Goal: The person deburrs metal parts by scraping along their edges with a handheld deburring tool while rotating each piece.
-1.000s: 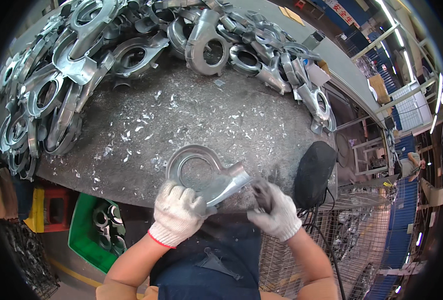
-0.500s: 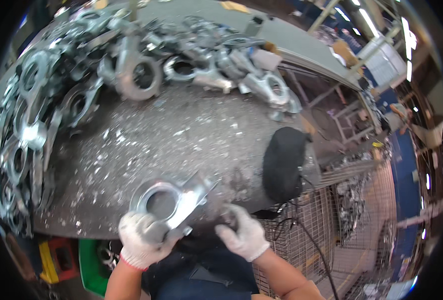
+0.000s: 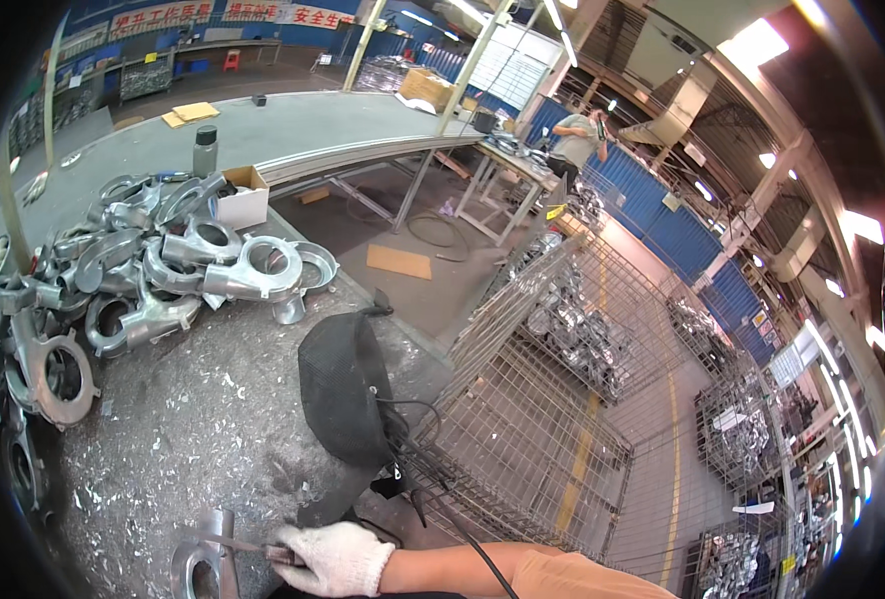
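Observation:
At the lower edge, my right hand (image 3: 335, 559), in a white knit glove, is closed round the short handle of a thin-bladed hand tool (image 3: 248, 546); whether it is a file or a scraper I cannot tell. The blade reaches left across a silvery metal casting (image 3: 225, 559) with a round ring and a short neck. This casting is cut off by the lower edge of the picture. My left hand is out of view. Just beyond my right hand lies a black cloth-like bundle (image 3: 341, 384) with cables beside it.
Many similar castings (image 3: 178, 265) lie heaped on the scrap-strewn workbench (image 3: 203, 419). A small open carton (image 3: 241, 200) and a grey bottle (image 3: 205, 152) stand behind them. At right is a wire mesh cage (image 3: 522, 449). Another person (image 3: 577, 145) stands farther back.
My view has swung up and to the right, so the bench and heap appear farther left. My left hand, earlier holding the casting, has left the picture. The blade now shows across the casting.

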Motion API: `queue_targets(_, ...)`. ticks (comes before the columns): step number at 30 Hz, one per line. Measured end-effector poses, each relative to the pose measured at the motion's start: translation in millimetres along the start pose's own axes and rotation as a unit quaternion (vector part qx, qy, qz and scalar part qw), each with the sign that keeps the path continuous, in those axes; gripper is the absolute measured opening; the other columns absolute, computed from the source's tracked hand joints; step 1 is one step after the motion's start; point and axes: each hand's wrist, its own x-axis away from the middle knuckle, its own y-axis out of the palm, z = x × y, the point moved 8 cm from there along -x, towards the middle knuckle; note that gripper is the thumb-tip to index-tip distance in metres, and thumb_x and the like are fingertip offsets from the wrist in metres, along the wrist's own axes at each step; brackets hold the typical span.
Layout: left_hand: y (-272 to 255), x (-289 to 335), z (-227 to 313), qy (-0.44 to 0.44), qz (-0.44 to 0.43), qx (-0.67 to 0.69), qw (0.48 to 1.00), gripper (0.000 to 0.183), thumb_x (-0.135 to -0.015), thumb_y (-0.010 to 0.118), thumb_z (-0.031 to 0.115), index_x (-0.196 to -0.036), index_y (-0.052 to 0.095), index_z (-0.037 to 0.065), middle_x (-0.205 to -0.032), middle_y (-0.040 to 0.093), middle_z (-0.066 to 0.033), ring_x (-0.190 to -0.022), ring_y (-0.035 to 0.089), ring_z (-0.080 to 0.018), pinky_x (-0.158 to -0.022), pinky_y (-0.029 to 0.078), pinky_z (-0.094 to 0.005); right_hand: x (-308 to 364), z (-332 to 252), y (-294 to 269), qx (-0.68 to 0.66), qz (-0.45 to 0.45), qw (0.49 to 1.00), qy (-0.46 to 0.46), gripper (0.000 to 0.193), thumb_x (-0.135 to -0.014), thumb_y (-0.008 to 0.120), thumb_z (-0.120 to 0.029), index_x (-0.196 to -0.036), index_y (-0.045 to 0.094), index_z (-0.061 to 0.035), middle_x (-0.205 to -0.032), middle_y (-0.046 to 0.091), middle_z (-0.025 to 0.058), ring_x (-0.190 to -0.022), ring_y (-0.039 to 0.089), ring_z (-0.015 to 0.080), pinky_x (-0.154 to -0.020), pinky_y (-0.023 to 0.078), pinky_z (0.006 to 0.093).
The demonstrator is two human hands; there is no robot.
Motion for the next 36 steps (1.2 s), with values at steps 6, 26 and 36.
queue_targets(6,-1.0,0.0,0.4,0.014,-0.011,0.001,1.0,0.033,-0.105,0.075,0.024,-0.082,0.065,0.003,-0.077,0.062,-0.0186,-0.066,0.059,-0.0436,-0.063,0.049,-0.053,-17.3,8.7,-19.5,0.013,0.101,0.995,-0.017,0.031,-0.106,0.068,-0.036,-0.12,0.065,-0.0088,-0.094,0.08,0.0142,-0.082,0.079,0.0376,-0.069,0.063,0.0479)
queue_targets(26,-0.3,26.5,-39.6,-0.102,0.022,0.059,0.993,0.029,-0.096,0.071,0.017,-0.076,0.053,0.005,-0.069,0.05,-0.0093,-0.064,0.049,-0.0313,-0.064,0.037,-0.0473,-23.8,-8.9,-41.8,0.035,0.105,0.994,-0.006,0.033,-0.104,0.068,-0.042,-0.118,0.069,-0.0125,-0.099,0.08,0.0172,-0.09,0.079,0.0399,-0.079,0.063,0.0507)
queue_targets(36,-7.6,7.9,-39.9,-0.083,0.038,0.11,0.99,0.025,-0.075,0.089,0.015,-0.062,0.067,0.014,-0.057,0.058,-0.0059,-0.048,0.054,-0.0298,-0.053,0.042,-0.041,-13.9,5.2,-17.3,-0.028,0.087,0.995,0.024,0.042,-0.097,0.08,-0.03,-0.132,0.068,-0.0099,-0.094,0.08,0.012,-0.083,0.081,0.0357,-0.076,0.064,0.0425)
